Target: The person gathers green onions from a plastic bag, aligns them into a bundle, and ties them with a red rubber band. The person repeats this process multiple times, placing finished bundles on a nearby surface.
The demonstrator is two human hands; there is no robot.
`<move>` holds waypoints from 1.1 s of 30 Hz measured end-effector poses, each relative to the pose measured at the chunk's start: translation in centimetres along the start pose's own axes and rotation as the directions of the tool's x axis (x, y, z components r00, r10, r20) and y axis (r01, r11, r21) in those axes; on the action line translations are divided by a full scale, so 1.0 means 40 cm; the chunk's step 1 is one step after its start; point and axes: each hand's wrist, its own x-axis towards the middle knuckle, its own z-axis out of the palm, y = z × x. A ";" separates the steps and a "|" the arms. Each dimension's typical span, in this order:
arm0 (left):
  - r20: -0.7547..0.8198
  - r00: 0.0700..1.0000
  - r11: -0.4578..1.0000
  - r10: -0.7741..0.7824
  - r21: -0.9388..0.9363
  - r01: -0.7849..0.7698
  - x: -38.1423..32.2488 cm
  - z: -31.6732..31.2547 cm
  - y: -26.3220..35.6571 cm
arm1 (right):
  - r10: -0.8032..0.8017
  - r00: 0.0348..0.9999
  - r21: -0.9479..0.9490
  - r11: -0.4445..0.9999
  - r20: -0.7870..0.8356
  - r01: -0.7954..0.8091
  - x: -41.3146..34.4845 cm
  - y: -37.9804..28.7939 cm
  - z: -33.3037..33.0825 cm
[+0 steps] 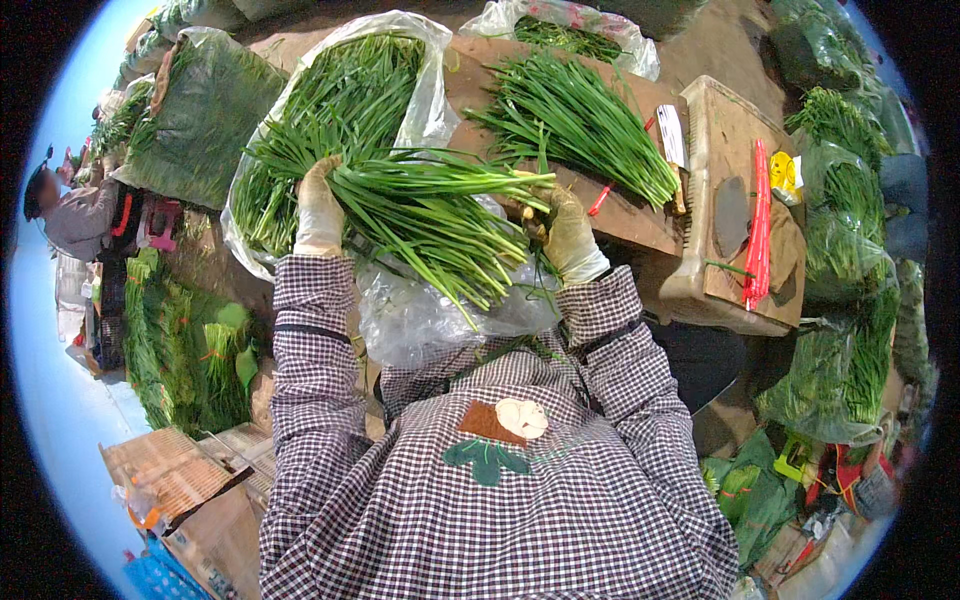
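In front of me, a loose bunch of long green garlic chives lies across my two gloved hands. My left hand is closed around its leafy end, over an open plastic bag full of more chives. Pale stem ends are gripped by my right hand, and other stems fan out below it. A separate pile of chives rests on the brown board. Beside that pile are a knife and red ties. Clear plastic covers my lap.
At right, a plastic crate carries a board with a bundle of red ties and a yellow packet. Bagged greens line the far right. Tied bunches lie at left; a person sits beyond.
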 end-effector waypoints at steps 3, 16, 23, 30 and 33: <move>-0.046 0.996 0.995 -0.081 0.053 0.083 0.052 -0.025 -0.017 | 0.043 0.991 0.018 0.999 0.130 -0.045 -0.021 -0.016 -0.009; -0.078 0.996 0.997 -0.044 -0.068 0.039 0.116 -0.077 -0.075 | -0.061 0.998 -0.271 0.961 -0.032 0.050 -0.155 -0.068 -0.030; -0.192 0.963 0.980 -0.188 -0.095 0.173 0.141 -0.073 -0.097 | -0.395 0.883 -0.901 0.236 0.252 0.363 -0.156 -0.036 0.002; -0.165 0.986 0.997 0.017 0.075 -0.004 0.037 -0.009 -0.028 | -0.059 0.982 -0.911 0.366 0.180 0.189 -0.045 0.005 0.046; -0.036 0.988 0.989 -0.148 0.018 0.148 0.031 0.014 0.008 | 0.120 0.976 -0.750 0.659 0.183 0.060 -0.052 -0.056 0.034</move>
